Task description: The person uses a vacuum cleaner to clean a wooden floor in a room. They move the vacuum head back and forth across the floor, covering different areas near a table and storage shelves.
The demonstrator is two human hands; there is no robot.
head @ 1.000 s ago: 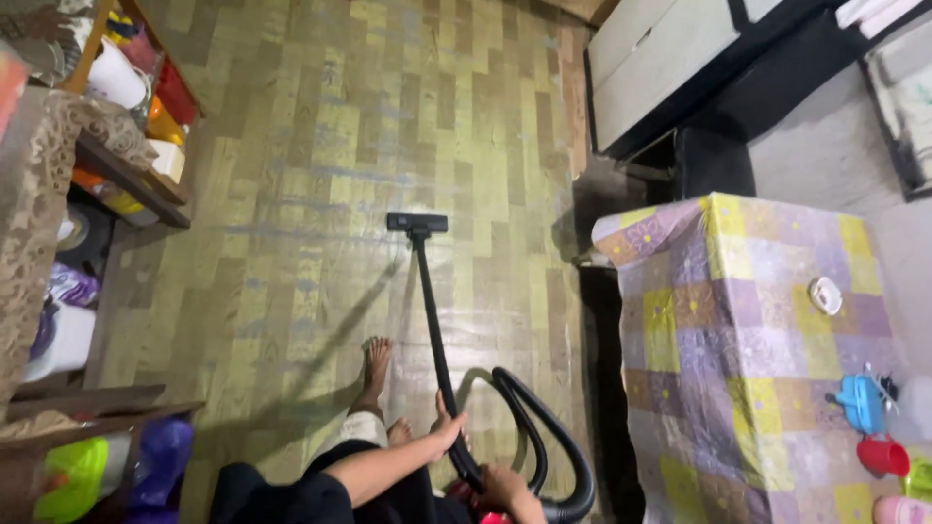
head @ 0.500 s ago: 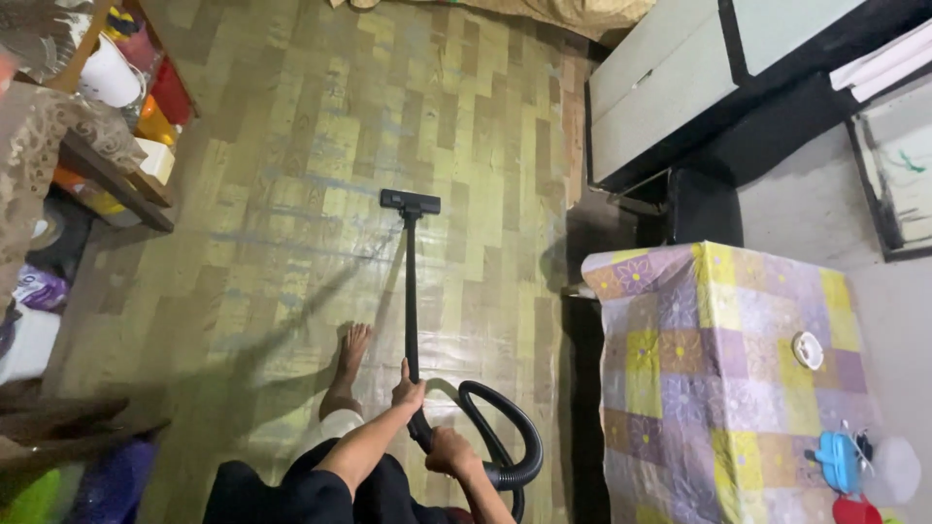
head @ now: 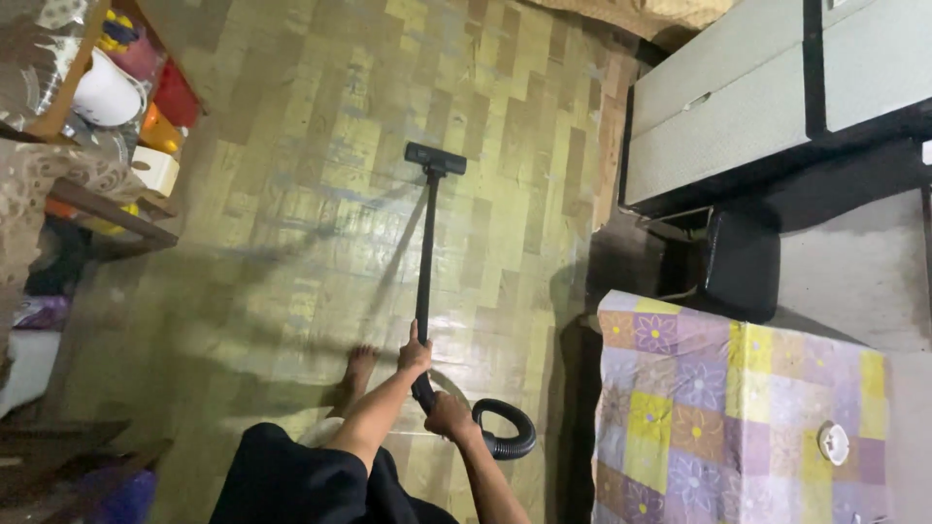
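My right hand (head: 449, 417) grips the wand (head: 424, 262) low, by the looped hose (head: 507, 437); my left hand (head: 415, 354) wraps it just above — both closed on it. One wand runs out to one nozzle (head: 435, 158) on the floor (head: 291, 194). Far left, a shelf (head: 107, 209) holds a white box (head: 155, 170).

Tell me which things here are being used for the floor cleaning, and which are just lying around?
In use: vacuum wand, floor head, hose, left hand, right hand.
Lying about: patchwork table, white dish, shelf clutter, grey cabinet.
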